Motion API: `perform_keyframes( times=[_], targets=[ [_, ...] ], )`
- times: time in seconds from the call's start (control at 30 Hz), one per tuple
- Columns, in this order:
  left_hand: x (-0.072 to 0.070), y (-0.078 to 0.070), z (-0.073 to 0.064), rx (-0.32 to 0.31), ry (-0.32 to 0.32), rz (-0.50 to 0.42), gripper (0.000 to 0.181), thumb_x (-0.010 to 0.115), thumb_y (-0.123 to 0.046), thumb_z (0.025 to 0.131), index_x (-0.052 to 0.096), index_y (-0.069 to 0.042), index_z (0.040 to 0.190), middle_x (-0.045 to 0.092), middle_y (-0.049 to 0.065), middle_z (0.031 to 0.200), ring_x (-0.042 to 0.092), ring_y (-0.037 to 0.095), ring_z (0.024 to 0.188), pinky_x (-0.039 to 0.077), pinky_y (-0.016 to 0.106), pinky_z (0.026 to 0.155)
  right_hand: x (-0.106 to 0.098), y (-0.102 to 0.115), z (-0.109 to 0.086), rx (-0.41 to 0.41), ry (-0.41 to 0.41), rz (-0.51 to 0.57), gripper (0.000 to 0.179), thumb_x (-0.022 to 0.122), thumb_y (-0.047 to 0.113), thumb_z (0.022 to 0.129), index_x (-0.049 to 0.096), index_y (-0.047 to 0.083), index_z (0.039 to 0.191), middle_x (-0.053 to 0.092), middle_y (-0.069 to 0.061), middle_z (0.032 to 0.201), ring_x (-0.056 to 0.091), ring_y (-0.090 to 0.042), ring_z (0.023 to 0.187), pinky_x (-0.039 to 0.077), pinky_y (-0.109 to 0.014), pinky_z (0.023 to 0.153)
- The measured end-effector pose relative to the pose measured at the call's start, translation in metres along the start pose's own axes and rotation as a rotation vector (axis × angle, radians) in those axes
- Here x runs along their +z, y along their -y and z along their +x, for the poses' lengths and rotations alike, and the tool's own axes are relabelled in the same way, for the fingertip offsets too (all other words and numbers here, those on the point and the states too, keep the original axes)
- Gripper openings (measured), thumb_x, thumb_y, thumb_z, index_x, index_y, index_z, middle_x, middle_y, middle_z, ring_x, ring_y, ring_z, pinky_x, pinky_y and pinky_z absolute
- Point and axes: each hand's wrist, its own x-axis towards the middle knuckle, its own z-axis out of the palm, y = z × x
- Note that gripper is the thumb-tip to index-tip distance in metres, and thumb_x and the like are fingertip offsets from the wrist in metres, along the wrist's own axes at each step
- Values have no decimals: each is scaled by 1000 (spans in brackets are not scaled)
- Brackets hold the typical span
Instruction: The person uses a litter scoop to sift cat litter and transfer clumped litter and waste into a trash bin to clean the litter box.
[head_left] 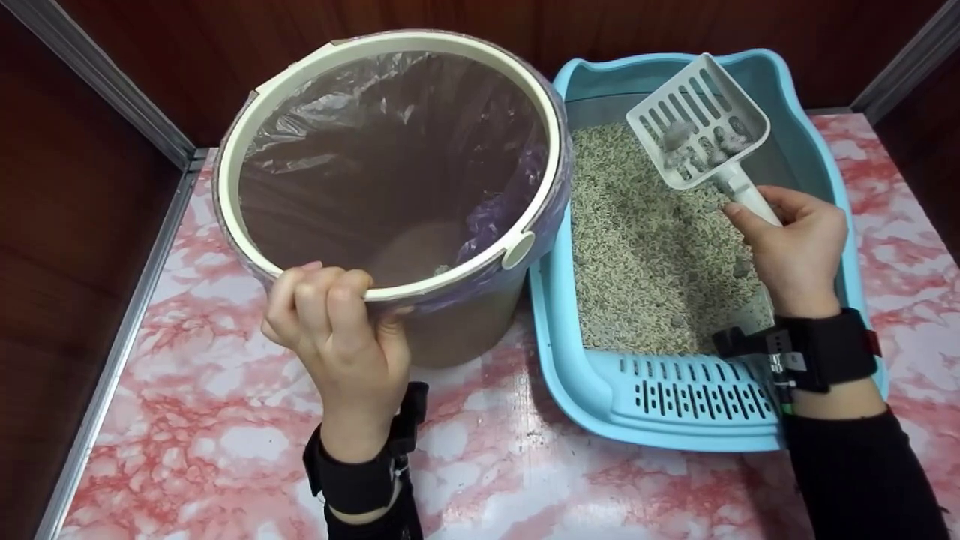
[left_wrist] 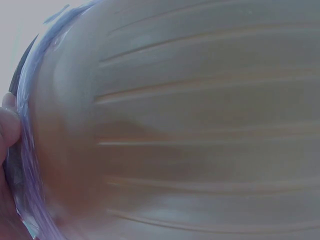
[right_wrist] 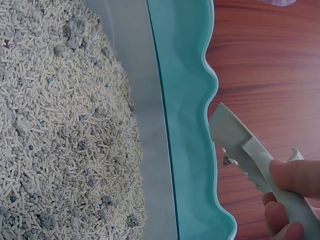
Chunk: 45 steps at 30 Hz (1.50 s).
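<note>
My left hand [head_left: 334,330] grips the near rim of a round bin [head_left: 465,322], fingers over the edge. A clear purplish plastic bag [head_left: 487,221] lines the bin and folds over its rim. In the left wrist view the ribbed bin side [left_wrist: 200,115] fills most of the picture. My right hand [head_left: 802,244] holds a pale slotted litter scoop [head_left: 739,187] by its handle, raised above a blue litter box [head_left: 555,360]. Several grey clumps [head_left: 679,135] lie on the scoop. Pellet litter [head_left: 645,247] with scattered grey clumps covers the box floor.
Bin and box stand side by side on a red-and-white marbled surface [head_left: 247,442]. Dark reddish wood panels [head_left: 480,15] with metal edging [head_left: 127,322] close in the back and sides. A perforated step [head_left: 697,397] forms the box's near end.
</note>
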Motion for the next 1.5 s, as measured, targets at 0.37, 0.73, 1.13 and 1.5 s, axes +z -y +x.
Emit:
perform_keyframes(
  times=[0.37,0.73,1.13,1.5],
  targets=[
    [0,2,-1,0,1,1,36,52,-38,96,52,-4,85,49,14,86,43,39,101,23,53,89,1,1,-1,-3,22,32,30,77,13,84,69,-5,108,61,16,66,53,-1,55,42,-14,54],
    [5,1,-3,20,13,12,34,53,-36,97,52,-4,86,50,13,88,44,38,102,24,54,81,-16,43,2,34,92,349,13,80,5,79,74,10,89,69,1,74,54,-8,50,43,-16,46],
    [15,-3,-4,31,5,4,45,45,-49,98,52,-6,87,50,11,88,45,36,101,25,54,82,10,147,0,-330,491,224,24,80,18,82,75,2,100,66,-17,74,52,-16,49,39,-24,41],
    [17,-4,-2,26,6,-1,48,45,-52,97,53,-6,87,52,12,88,46,37,101,25,55,79,79,192,-33,-1057,415,-778,14,58,14,74,59,21,62,52,2,59,46,-22,52,33,-44,43]
  ],
)
